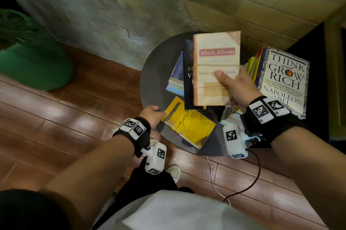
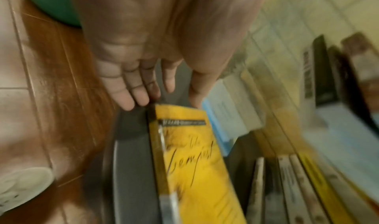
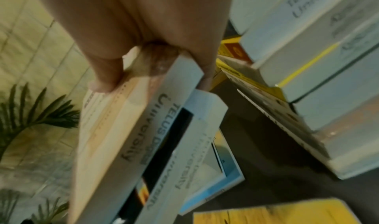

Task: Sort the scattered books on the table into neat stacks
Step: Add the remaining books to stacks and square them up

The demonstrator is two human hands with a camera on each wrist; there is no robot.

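Note:
My right hand (image 1: 230, 84) holds a beige Mitch Albom book (image 1: 215, 61) lifted above the round grey table (image 1: 153, 72), thumb on its cover. The right wrist view shows the thumb and fingers (image 3: 102, 81) clamping the book's (image 3: 106, 130) lower corner. A dark book (image 1: 188, 80) sits right under it; I cannot tell if it is held too. My left hand (image 1: 152, 115) has straight fingers (image 2: 131, 101) touching the top corner of the yellow Tempest book (image 1: 191, 125) (image 2: 194, 162), which lies flat at the table's near edge.
A tall stack topped by Think and Grow Rich (image 1: 284, 80) fills the table's right side. A blue book (image 1: 177, 78) lies left of the dark one. A green plant pot (image 1: 31, 55) stands on the wooden floor at left; a cable (image 1: 256, 170) hangs below the table.

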